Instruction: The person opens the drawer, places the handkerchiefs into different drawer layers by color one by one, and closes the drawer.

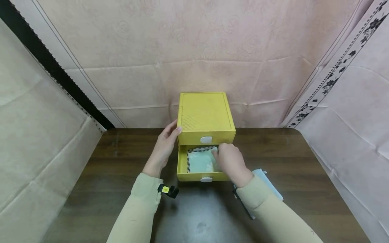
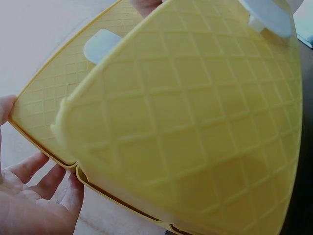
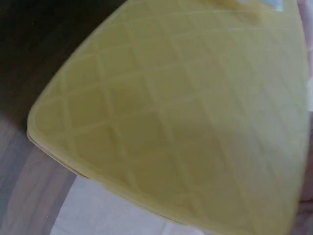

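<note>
A yellow two-drawer box (image 1: pixel 206 113) stands against the cloth backdrop. Its lower drawer (image 1: pixel 189 177) is pulled out, and the upper drawer (image 1: pixel 191 137) is closed. A folded pale green cloth (image 1: pixel 200 162) with a black-and-white checked edge lies inside. My left hand (image 1: pixel 162 148) rests on the box's left side, its thumb at the front top corner and its fingers along the side. Over the drawer's right part, my right hand (image 1: pixel 231 162) has curled fingers and holds the cloth's right side; its fingertips are hidden. The drawer's patterned front (image 3: pixel 166 107) fills most of the right wrist view.
A light blue flat item (image 1: pixel 268 184) with a dark edge lies on the brown wooden table (image 1: pixel 121 202), partly under my right forearm. Pale patterned cloth walls (image 1: pixel 170 44) rise behind and on both sides. White tabs (image 1: pixel 206 180) mark the drawer fronts.
</note>
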The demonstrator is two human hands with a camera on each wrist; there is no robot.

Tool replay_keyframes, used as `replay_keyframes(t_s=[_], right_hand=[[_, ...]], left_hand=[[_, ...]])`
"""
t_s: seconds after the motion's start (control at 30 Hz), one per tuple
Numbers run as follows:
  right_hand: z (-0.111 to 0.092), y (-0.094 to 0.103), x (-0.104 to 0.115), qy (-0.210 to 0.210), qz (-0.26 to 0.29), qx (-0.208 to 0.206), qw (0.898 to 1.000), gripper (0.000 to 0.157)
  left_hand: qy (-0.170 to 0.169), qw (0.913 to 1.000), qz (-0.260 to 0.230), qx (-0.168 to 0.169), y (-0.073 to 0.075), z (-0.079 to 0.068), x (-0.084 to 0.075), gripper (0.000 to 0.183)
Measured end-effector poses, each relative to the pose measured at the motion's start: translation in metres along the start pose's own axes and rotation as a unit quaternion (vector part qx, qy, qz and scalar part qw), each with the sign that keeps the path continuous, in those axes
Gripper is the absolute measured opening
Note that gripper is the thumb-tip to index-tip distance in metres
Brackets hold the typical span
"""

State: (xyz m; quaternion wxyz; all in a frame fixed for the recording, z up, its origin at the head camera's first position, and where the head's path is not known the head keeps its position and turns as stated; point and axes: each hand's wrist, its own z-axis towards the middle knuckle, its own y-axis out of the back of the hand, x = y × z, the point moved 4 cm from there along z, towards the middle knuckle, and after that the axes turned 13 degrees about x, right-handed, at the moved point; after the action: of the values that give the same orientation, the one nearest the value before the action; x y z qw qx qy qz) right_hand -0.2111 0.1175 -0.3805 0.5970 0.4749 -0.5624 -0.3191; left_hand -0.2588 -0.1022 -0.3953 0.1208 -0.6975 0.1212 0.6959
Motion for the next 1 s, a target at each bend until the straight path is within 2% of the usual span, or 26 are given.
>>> replay_keyframes(t_s=[0.17, 0.27, 0.53, 0.77, 1.0], right_hand=[[-0.011, 0.011, -0.002, 0.019, 0.045, -0.018, 0.999, 0.028], [-0.019, 0.019, -0.007, 0.015, 0.069, -0.030, 0.997, 0.023], [-0.034, 0.030, -0.029, -0.013, 0.135, -0.027, 0.990, 0.033], [-0.053, 0.029, -0.060, -0.051, 0.186, -0.002, 0.981, 0.055], [-0.073, 0.021, -0.078, -0.076, 0.255, 0.034, 0.963, 0.064]], left_hand=[[-0.004, 1.0000, -0.002, -0.002, 0.001, 0.000, 0.000, 0.065], [-0.007, 1.0000, -0.001, -0.002, 0.002, 0.000, -0.001, 0.065], [0.008, 1.0000, 0.001, -0.005, 0.002, 0.000, 0.002, 0.063], [0.020, 0.9998, 0.010, 0.000, -0.001, -0.001, 0.002, 0.059], [0.016, 0.9999, 0.002, -0.001, 0.000, -0.001, 0.000, 0.062]])
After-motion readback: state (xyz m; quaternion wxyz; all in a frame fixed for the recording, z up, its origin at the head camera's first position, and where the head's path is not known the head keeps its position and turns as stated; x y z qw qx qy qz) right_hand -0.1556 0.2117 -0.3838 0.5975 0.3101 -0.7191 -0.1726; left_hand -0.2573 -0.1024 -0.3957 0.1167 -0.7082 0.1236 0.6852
